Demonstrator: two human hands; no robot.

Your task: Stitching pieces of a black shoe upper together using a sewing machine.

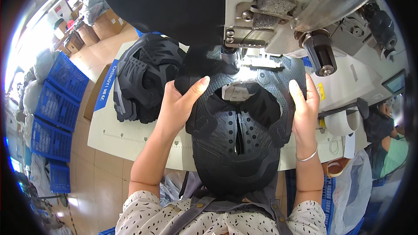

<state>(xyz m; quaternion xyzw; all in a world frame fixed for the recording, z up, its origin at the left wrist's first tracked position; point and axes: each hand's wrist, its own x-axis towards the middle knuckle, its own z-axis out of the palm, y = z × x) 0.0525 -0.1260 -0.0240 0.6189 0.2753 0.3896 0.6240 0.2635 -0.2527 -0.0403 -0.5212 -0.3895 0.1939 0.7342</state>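
A black shoe upper (237, 172) with rows of lace eyelets lies spread under the lit head of a sewing machine (257, 21). Its rounded toe hangs over the table's near edge toward my body. My left hand (185, 100) grips the upper's left side, thumb on top and fingers hidden beneath. On the opposite side my right hand (305, 106) holds the edge, its thumb laid along the top and the other fingers around the rim. The machine head partly hides the upper's far end. To the left of my left hand rests a pile of similar black uppers (148, 80).
The pale table (130, 143) carries a printed ruler scale. A white round holder (344, 122) stands at its right. Blue crates (56, 109) are stacked at the left, cardboard boxes (106, 24) behind. A plastic bag (352, 196) hangs right, near another person (395, 150).
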